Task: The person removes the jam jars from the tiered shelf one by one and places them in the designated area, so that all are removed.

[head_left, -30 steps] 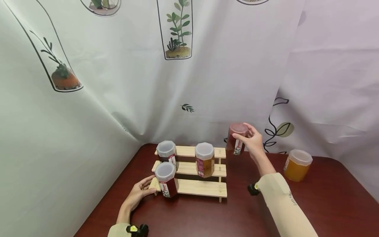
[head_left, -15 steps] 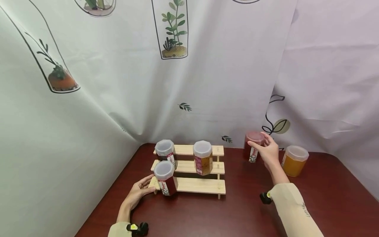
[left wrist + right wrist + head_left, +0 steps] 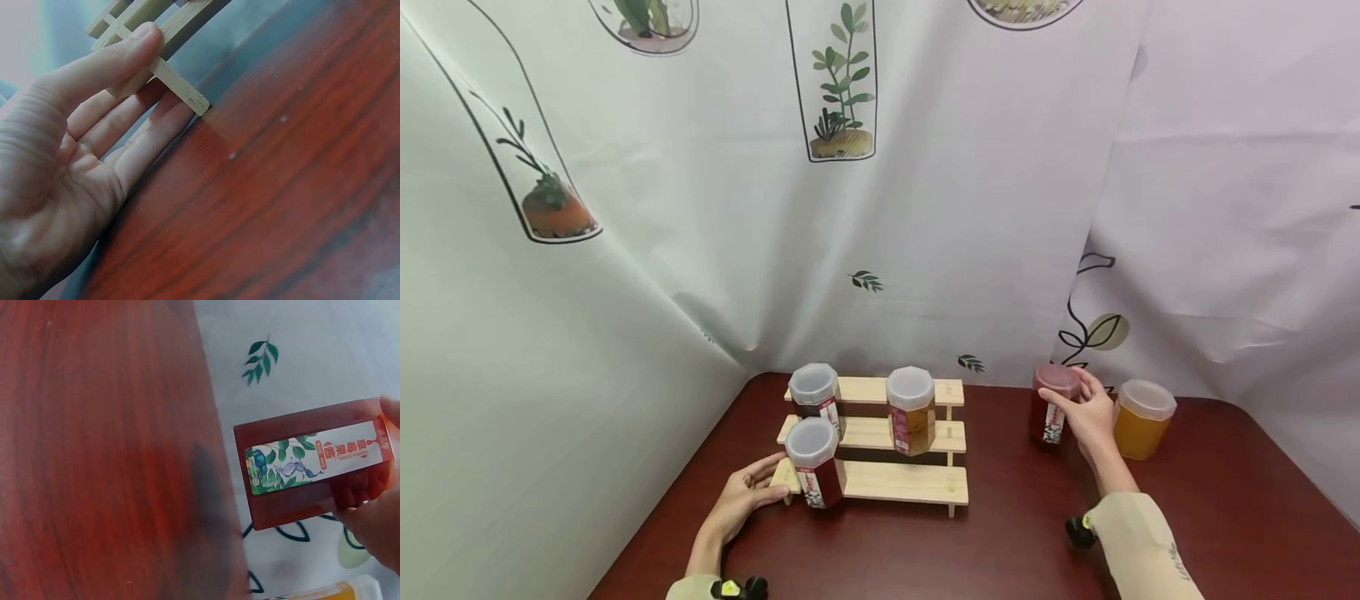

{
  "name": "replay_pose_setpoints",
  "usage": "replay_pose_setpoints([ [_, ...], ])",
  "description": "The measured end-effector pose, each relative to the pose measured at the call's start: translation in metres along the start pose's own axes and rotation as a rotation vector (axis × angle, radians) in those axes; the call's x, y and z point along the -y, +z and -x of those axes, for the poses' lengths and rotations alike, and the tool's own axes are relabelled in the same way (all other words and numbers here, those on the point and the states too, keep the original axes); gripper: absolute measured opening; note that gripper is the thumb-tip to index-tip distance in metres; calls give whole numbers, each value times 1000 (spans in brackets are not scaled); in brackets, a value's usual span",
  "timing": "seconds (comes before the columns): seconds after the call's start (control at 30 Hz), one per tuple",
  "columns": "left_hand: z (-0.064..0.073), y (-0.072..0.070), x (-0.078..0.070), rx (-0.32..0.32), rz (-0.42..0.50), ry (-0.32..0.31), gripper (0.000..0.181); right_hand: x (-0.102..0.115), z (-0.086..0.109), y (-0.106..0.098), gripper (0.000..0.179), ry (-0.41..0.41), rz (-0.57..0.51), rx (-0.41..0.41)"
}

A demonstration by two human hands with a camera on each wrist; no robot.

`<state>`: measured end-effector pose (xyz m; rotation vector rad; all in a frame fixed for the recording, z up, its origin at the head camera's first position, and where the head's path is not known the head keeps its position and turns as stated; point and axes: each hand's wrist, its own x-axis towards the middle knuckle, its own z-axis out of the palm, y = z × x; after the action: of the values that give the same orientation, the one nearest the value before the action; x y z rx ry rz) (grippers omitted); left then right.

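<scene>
Left hand, at rack: the left hand (image 3: pixel 741 500) has thumb and fingers pinching the left end of the pale wooden three-step rack (image 3: pixel 904 482); light, steady pressure advisable.
Held jar, right of rack: the right hand (image 3: pixel 1092 418) has fingers clamped near the top of a dark-red plastic jar (image 3: pixel 1049 417); base contact cannot be told; upright handling advisable.
Rack load: left end, a white-lidded red octagonal jar (image 3: pixel 817 477), with a white-lidded dark jar (image 3: pixel 815 390) behind; right part, a white-lidded amber octagonal jar (image 3: pixel 913 421).
Obstruction, far right of rack: a white-lidded yellow jar (image 3: pixel 1141 427) near the right hand; knock risk judged real.
</scene>
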<state>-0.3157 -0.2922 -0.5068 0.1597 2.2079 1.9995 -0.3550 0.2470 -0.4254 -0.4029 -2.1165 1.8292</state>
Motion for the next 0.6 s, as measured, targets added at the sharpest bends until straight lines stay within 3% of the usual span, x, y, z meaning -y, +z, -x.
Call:
replay_pose_setpoints([
  [0.2,2,-5,-2,-16,-18,-22,75,-15,1,8,85,25,-57,-15],
  [0.4,-1,-3,-5,-14,-18,-13,75,-27,3,13,84,-27,-129,-26],
  [0.6,-2,0,-5,3,2,-15,75,-31,4,15,79,-44,-109,-21],
])
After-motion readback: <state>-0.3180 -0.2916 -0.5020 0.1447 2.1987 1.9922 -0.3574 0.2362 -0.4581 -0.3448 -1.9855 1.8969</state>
